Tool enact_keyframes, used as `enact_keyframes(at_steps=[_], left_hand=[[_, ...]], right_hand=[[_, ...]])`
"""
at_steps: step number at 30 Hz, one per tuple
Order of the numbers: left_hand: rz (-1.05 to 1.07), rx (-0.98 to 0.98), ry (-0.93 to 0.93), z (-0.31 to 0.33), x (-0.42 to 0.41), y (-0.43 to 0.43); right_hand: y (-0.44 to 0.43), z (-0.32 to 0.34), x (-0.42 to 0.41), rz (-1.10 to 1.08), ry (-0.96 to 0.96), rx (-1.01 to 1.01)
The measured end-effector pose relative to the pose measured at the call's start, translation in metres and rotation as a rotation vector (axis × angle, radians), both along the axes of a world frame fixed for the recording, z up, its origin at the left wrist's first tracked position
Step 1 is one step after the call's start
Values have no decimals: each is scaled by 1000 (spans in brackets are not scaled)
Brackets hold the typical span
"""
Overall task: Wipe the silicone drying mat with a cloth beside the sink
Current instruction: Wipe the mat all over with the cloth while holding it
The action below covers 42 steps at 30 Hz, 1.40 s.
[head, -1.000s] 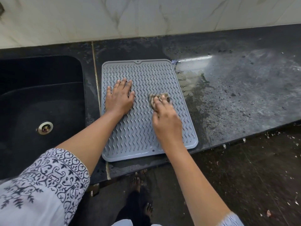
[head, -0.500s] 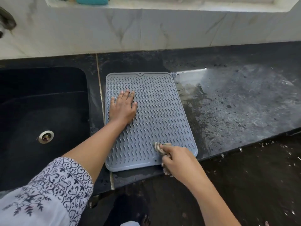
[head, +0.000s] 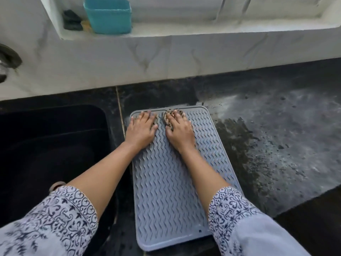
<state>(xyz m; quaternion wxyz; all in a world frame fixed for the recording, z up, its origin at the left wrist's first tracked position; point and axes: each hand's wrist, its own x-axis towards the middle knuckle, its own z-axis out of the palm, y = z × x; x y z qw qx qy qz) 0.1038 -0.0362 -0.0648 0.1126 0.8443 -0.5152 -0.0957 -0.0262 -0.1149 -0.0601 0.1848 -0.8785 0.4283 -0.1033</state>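
A grey silicone drying mat (head: 166, 191) with wavy ridges lies on the black counter just right of the sink. My right hand (head: 180, 133) presses a small brownish cloth (head: 168, 115) flat onto the mat near its far edge; most of the cloth is hidden under the fingers. My left hand (head: 141, 129) rests palm down, fingers spread, on the mat's far left corner, right beside the other hand and holding nothing.
A black sink (head: 51, 145) sits to the left. The black counter (head: 276, 141) to the right is wet and speckled with dirt. On a white ledge behind stands a teal tub (head: 108, 15) next to a dark scrubber (head: 72, 21).
My right hand has swept the cloth from the mat's near edge up to its far edge. The view has tilted up, showing the ledge. My left hand stays pressed on the mat.
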Motion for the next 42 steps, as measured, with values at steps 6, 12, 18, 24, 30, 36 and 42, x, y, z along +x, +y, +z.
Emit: enact_keyframes(at_steps=[6,12,18,24,30,36,42], left_hand=[[65,-33,-27,-12,-2,0],[69,-47,-12,-12,0,0],[69,-62,5,-11,0,1],[75,-67,10,-12,1,0],[84,-76,0,-14,2,-1],[77,-86,5,-14,1,1],[79,-81,2,-14,1,0]], right_hand=[[-20,-2,12,106,40,-22],[10,23,3,107,226,13],[51,61,-48,80,319,143],[12,35,27,-38,51,44],[8,8,25,30,177,-21],[77,38,-43,69,403,-28],[44,73,-23,-39,165,64]])
